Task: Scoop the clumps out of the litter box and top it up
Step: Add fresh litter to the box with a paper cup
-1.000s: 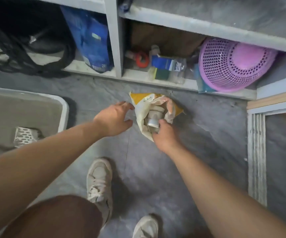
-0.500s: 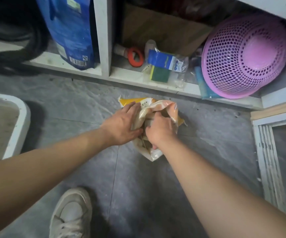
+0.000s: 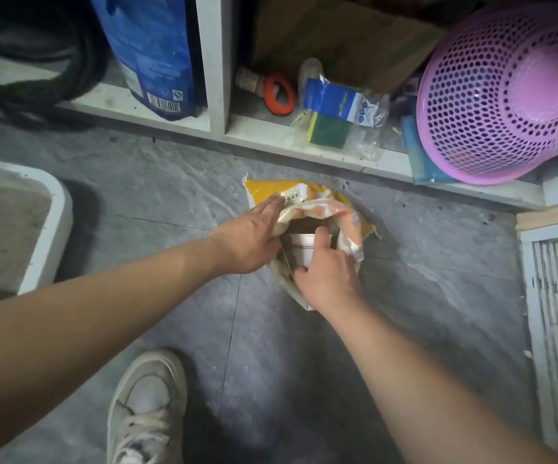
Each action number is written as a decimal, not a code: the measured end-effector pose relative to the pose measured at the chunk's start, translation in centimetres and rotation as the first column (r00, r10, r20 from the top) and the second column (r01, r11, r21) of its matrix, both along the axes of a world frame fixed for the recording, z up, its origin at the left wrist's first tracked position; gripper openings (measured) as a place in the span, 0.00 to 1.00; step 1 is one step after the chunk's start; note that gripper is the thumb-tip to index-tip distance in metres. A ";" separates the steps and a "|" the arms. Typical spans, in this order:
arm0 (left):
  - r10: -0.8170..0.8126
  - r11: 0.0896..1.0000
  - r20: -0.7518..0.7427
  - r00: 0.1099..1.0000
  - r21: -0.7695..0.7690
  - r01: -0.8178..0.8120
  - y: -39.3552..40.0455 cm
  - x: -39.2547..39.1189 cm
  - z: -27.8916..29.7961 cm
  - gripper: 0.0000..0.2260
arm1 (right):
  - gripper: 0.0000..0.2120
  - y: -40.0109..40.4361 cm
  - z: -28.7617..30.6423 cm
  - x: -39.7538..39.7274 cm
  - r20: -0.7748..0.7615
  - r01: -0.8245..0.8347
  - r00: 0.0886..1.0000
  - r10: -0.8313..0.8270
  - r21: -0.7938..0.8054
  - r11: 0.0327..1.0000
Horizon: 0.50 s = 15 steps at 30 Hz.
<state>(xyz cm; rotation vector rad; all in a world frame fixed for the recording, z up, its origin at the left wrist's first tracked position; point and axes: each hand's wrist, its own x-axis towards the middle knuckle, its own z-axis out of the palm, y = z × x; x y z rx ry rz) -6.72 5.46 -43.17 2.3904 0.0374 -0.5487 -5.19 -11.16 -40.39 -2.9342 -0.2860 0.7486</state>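
Note:
A yellow and white litter bag (image 3: 344, 209) lies open on the grey floor below the shelf. My left hand (image 3: 251, 239) grips the bag's left edge and holds its mouth apart. My right hand (image 3: 328, 272) is closed around a white cup (image 3: 301, 246) that sits inside the bag's mouth. Dark litter shows in the bag behind the cup. The white litter box (image 3: 60, 212) stands at the left edge, with grey litter inside; only its right corner shows.
A low white shelf (image 3: 217, 61) runs across the back with a blue bag (image 3: 153, 51), black hose (image 3: 36, 61), sponges (image 3: 329, 127), orange tape roll (image 3: 279, 95) and a pink perforated basket (image 3: 505, 92). My white shoe (image 3: 147, 406) stands on the floor below. A white frame (image 3: 548, 313) borders the right.
The view has moved closer to the bag. My left hand took hold of the bag's edge, and my right hand pushed the cup deeper into the bag.

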 end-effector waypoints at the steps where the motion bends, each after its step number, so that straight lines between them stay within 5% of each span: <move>1: -0.003 1.000 -0.003 1.000 -0.003 0.003 0.1 0.0 0.0 0.33 | 0.25 0.2 -0.1 0.0 -0.006 -0.008 1.000 0.008 -0.008 1.000; 6: -0.018 1.000 0.006 1.000 -0.019 0.018 0.0 0.2 -0.3 0.35 | 0.23 1.9 -0.3 1.4 -0.032 0.048 0.998 -0.048 -0.019 0.999; 15: -0.018 0.999 0.018 1.000 -0.048 0.019 0.0 0.4 -0.3 0.36 | 0.24 1.7 -0.6 0.2 0.150 0.147 0.975 -0.166 0.131 0.980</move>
